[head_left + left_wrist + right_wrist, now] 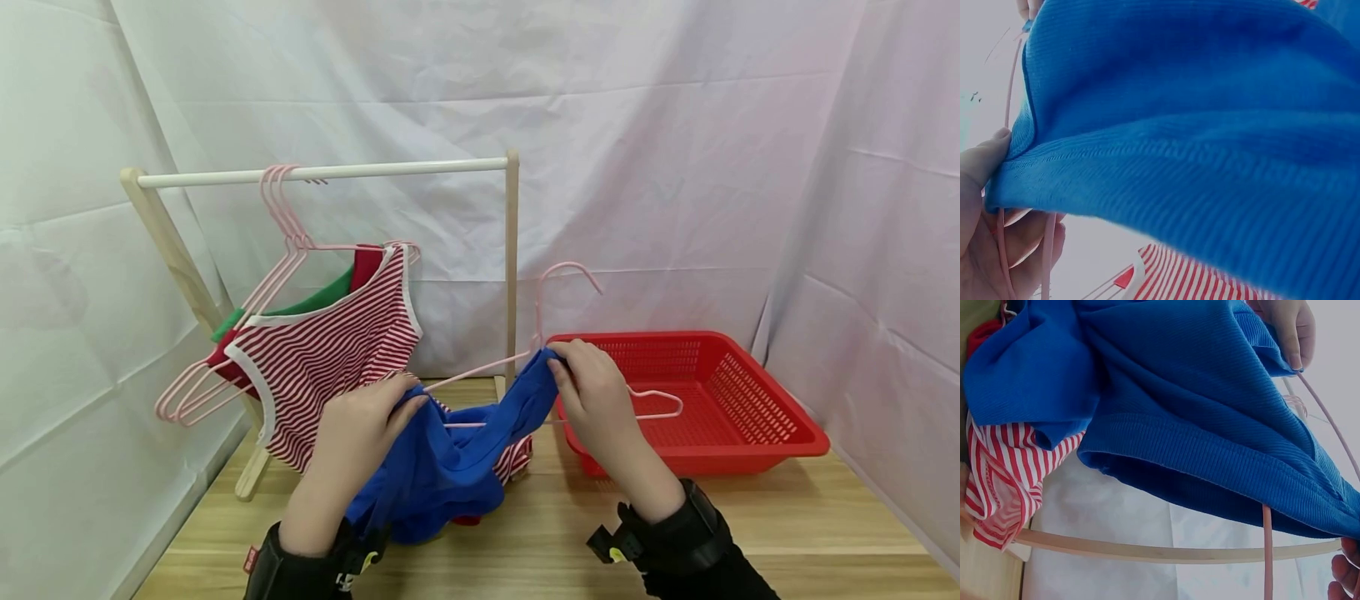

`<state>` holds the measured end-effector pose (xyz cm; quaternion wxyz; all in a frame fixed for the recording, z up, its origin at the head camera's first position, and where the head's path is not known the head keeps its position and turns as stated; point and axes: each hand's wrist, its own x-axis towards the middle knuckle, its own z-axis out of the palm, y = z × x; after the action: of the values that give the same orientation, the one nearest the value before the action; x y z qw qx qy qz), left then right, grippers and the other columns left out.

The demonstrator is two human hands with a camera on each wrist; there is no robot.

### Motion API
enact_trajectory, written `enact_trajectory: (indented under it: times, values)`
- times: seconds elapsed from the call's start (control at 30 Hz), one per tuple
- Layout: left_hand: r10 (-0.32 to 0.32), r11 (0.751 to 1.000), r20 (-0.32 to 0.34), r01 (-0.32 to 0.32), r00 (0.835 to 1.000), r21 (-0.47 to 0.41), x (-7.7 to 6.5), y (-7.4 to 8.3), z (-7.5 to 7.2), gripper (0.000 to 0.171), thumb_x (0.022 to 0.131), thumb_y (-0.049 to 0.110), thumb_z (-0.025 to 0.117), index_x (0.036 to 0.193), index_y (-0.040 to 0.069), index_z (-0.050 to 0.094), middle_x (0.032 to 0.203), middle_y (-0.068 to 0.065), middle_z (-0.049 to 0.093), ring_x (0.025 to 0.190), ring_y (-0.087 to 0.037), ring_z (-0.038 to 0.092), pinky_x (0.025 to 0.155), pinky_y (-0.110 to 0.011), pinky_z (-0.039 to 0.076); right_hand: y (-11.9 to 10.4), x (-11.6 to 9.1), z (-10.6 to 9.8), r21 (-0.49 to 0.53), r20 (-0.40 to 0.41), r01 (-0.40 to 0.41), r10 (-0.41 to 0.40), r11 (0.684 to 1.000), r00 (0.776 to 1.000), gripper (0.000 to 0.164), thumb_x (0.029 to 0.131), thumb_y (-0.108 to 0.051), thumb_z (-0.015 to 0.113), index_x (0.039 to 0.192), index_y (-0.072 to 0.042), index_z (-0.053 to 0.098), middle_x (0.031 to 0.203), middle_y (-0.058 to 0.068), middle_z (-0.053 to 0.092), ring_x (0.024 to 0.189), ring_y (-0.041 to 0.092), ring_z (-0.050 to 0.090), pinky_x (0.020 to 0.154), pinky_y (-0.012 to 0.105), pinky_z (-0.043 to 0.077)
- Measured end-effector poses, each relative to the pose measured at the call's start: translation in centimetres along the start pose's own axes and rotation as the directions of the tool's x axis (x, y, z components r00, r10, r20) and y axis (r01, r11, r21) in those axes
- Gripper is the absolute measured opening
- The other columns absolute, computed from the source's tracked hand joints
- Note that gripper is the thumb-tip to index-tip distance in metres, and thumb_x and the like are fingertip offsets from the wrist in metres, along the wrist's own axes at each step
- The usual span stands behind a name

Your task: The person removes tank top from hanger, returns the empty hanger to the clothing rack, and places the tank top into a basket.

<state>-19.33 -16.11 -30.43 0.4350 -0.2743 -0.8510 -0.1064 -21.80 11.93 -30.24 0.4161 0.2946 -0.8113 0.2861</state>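
A blue ribbed garment (442, 471) hangs between both hands, partly on a pink hanger (480, 368) whose hook stands up beside the right hand. My left hand (360, 429) pinches one upper edge of the cloth between thumb and fingers. With thumb and fingertips, my right hand (600, 400) pinches the other upper edge, just below the hook. In the right wrist view, the hanger's wire (1267, 550) comes out through an opening in the blue cloth. The hanger's right end sticks out bare beyond the right hand. Cloth hides part of the hanger.
To the left, a wooden rack with a white bar (420, 169) carries several pink hangers (279, 204) with a red-and-white striped garment (337, 342) and green and red cloth behind. A red plastic basket (697, 460) stands on the wooden table (847, 533) at right.
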Motion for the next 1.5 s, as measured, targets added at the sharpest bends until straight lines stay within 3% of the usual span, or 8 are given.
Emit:
enact_trajectory:
  times: [0.43, 1.03, 1.3, 1.5]
  values:
    - [-0.075, 0.996, 0.05, 0.077, 0.996, -0.042, -1.0, -1.6, -0.6, 0.017, 0.08, 0.023, 0.068, 0.094, 0.015, 0.064, 0.08, 0.002, 0.065, 0.062, -0.01, 0.059, 0.053, -0.027, 0.047, 1.1, -0.4, -0.3, 0.047, -0.009, -0.069, 0.07, 0.996, 0.998, 0.017, 0.089, -0.008, 0.054, 0.105, -0.001, 0.057, 0.087, 0.005, 0.056, 0.077, 0.013, 0.049, 0.066, 0.031, 0.045]
    - [-0.175, 0.971, 0.033, 0.178, 0.984, -0.159, -1.0, -2.9, -0.6, 0.018, 0.082, 0.017, 0.066, 0.099, 0.014, 0.063, 0.086, 0.002, 0.065, 0.07, -0.009, 0.06, 0.06, -0.03, 0.048, 2.0, -1.5, -0.7, 0.12, -0.064, -0.17, 0.179, 0.978, 0.982, 0.015, 0.091, -0.005, 0.051, 0.104, 0.0, 0.057, 0.088, 0.005, 0.056, 0.079, 0.013, 0.048, 0.066, 0.022, 0.042]
    - [-0.267, 0.939, 0.087, 0.279, 0.96, -0.202, -1.2, -2.8, -0.2, 0.017, 0.085, 0.024, 0.062, 0.101, 0.017, 0.062, 0.09, 0.004, 0.064, 0.077, -0.009, 0.06, 0.067, -0.032, 0.048, 2.0, -2.3, -0.7, 0.09, -0.073, -0.205, 0.212, 0.975, 0.975, 0.017, 0.09, -0.005, 0.052, 0.105, 0.0, 0.057, 0.093, 0.006, 0.057, 0.081, 0.014, 0.051, 0.072, 0.014, 0.042]
    - [-0.31, 0.921, 0.09, 0.323, 0.946, -0.217, -1.8, -2.7, 0.0, 0.018, 0.085, 0.025, 0.062, 0.101, 0.018, 0.063, 0.092, 0.004, 0.065, 0.077, -0.008, 0.06, 0.066, -0.032, 0.048, 2.0, -3.0, -0.8, 0.085, -0.083, -0.222, 0.229, 0.971, 0.97, 0.017, 0.089, -0.003, 0.053, 0.105, 0.0, 0.057, 0.092, 0.007, 0.059, 0.081, 0.014, 0.053, 0.074, 0.011, 0.04]
